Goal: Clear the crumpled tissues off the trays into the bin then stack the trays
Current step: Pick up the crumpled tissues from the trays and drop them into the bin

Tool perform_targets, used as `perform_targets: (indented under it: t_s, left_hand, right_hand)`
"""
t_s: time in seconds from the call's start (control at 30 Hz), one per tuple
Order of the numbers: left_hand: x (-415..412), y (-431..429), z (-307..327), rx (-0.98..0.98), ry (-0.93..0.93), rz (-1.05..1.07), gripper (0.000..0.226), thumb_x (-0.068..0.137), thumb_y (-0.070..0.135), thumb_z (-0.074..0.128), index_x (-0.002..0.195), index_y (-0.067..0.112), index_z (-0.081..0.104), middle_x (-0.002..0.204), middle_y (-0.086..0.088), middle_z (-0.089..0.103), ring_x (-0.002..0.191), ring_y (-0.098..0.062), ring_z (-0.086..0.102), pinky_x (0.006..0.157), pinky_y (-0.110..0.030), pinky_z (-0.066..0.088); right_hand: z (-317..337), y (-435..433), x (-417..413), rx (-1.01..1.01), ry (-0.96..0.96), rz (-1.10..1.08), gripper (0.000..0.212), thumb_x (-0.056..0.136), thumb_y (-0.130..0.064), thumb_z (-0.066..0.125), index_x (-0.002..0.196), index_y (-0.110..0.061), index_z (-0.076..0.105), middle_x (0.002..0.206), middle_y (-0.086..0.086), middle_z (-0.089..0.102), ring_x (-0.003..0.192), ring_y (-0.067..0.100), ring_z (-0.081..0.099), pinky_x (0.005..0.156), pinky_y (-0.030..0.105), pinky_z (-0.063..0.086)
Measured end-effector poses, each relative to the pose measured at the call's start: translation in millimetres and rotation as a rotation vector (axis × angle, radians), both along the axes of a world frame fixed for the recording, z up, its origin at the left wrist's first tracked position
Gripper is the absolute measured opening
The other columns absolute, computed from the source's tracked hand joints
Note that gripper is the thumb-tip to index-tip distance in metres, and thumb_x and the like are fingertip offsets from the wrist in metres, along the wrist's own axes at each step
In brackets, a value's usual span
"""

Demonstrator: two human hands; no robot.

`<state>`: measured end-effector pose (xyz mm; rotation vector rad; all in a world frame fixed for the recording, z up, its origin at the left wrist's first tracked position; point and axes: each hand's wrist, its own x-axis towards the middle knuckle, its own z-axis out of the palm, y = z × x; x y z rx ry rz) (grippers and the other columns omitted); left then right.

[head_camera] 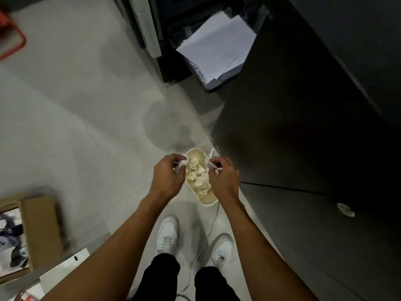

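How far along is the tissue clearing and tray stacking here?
Done: the bin already holds tissues. In hand: the left hand grips one wad, the right hand another wad, both above the bin, not yet dropped. Left: dropping these, then stacking the trays, which are out of view.

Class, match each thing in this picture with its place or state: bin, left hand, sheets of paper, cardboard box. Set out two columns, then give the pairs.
Things:
1 bin
2 left hand
3 sheets of paper
4 cardboard box

Places or states:
A at the picture's lower left edge
B pinching a crumpled white tissue
C on the floor, with tissues inside
D on the dark machine at the top

Pairs: 1-C; 2-B; 3-D; 4-A
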<state>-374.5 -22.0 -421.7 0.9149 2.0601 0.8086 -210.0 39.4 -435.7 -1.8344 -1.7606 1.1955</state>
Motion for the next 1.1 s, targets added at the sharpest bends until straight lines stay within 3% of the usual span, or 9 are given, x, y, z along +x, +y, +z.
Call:
perform_targets:
  t_s: [0.1, 0.2, 0.33, 0.43, 0.53, 0.67, 0.83, 0.97, 1.1]
  left_hand:
    - [-5.3, -2.1, -28.1, -0.003, 0.004, -0.004, 0.015, 0.095, 0.024, 0.068, 0.109, 0.022, 0.072, 0.112, 0.008, 0.072, 0.095, -0.007, 0.067, 0.085, -0.03, 0.058]
    - [-12.3, -6.5, -53.1, -0.001, 0.002, 0.008, 0.014, 0.097, 0.027, 0.067, 0.109, 0.022, 0.073, 0.113, 0.01, 0.072, 0.095, -0.006, 0.066, 0.082, -0.025, 0.057]
    - [-21.0, -13.8, -80.6, -0.014, -0.007, 0.042, 0.013, 0.097, 0.027, 0.066, 0.107, 0.022, 0.073, 0.112, 0.012, 0.071, 0.094, -0.004, 0.067, 0.075, -0.015, 0.053]
    - [-21.6, -20.4, -95.6, -0.035, -0.017, 0.048, 0.013, 0.097, 0.028, 0.066, 0.107, 0.023, 0.073, 0.109, 0.013, 0.072, 0.091, -0.004, 0.067, 0.078, -0.022, 0.057]
    - [-18.4, -24.2, -105.6, -0.05, -0.019, 0.039, 0.014, 0.096, 0.029, 0.067, 0.107, 0.022, 0.074, 0.107, 0.011, 0.073, 0.09, -0.006, 0.068, 0.079, -0.027, 0.058]
    - [-12.3, -17.4, -114.1, -0.038, -0.019, 0.021, 0.014, 0.096, 0.025, 0.068, 0.108, 0.02, 0.073, 0.111, 0.007, 0.072, 0.089, -0.005, 0.068, 0.068, -0.011, 0.052]
    - [-3.3, 4.8, -130.1, 0.014, -0.001, -0.032, 0.013, 0.094, 0.022, 0.069, 0.107, 0.021, 0.074, 0.112, 0.006, 0.071, 0.093, -0.008, 0.067, 0.08, -0.023, 0.056]
    - [6.0, 20.0, -155.7, -0.054, 0.076, -0.197, 0.023, 0.093, 0.022, 0.071, 0.116, 0.021, 0.073, 0.12, 0.0, 0.07, 0.102, -0.016, 0.067, 0.089, -0.03, 0.055]
    - [13.6, 26.1, -170.7, -0.396, 0.195, -0.598, 0.06, 0.091, 0.018, 0.069, 0.148, 0.017, 0.051, 0.151, -0.008, 0.051, 0.135, -0.03, 0.052, 0.108, -0.042, 0.047]
  right_hand:
    - [-41.8, 4.4, -13.7, 0.036, -0.045, 0.038, 0.014, 0.094, -0.014, 0.071, 0.108, -0.017, 0.072, 0.111, -0.003, 0.066, 0.093, 0.005, 0.059, 0.073, 0.006, 0.051]
    - [-87.2, 8.9, -27.9, 0.054, -0.104, 0.12, 0.022, 0.093, -0.014, 0.072, 0.115, -0.018, 0.071, 0.117, 0.0, 0.069, 0.105, 0.014, 0.063, 0.09, 0.034, 0.06]
    - [-126.2, 11.8, -29.9, -0.027, -0.274, 0.253, 0.038, 0.094, -0.024, 0.071, 0.132, -0.017, 0.066, 0.131, 0.003, 0.067, 0.119, 0.023, 0.06, 0.102, 0.034, 0.049]
    - [-132.9, 6.0, -15.2, -0.091, -0.277, 0.152, 0.037, 0.091, -0.012, 0.069, 0.128, -0.018, 0.066, 0.134, 0.002, 0.064, 0.124, 0.023, 0.056, 0.105, 0.036, 0.049]
    - [-137.1, -4.4, 1.7, -0.152, -0.313, 0.139, 0.046, 0.091, -0.009, 0.065, 0.137, -0.015, 0.059, 0.144, 0.003, 0.056, 0.132, 0.024, 0.047, 0.108, 0.036, 0.046]
    - [-151.5, -14.6, 22.8, -0.287, -0.418, 0.286, 0.072, 0.091, -0.017, 0.064, 0.157, -0.011, 0.033, 0.164, 0.009, 0.031, 0.149, 0.029, 0.029, 0.119, 0.044, 0.036]
    - [-164.7, -16.9, 34.4, -0.315, -0.426, 0.321, 0.076, 0.094, -0.019, 0.059, 0.161, -0.013, 0.024, 0.167, 0.007, 0.025, 0.153, 0.026, 0.022, 0.122, 0.038, 0.028]
    - [-166.4, -14.1, 41.4, -0.331, -0.403, 0.338, 0.075, 0.094, -0.018, 0.06, 0.161, -0.017, 0.027, 0.167, 0.003, 0.027, 0.153, 0.025, 0.024, 0.12, 0.039, 0.031]
    - [-164.8, -5.0, 45.8, -0.361, -0.389, 0.341, 0.071, 0.089, -0.019, 0.061, 0.156, -0.018, 0.037, 0.158, 0.003, 0.041, 0.144, 0.03, 0.039, 0.113, 0.044, 0.044]
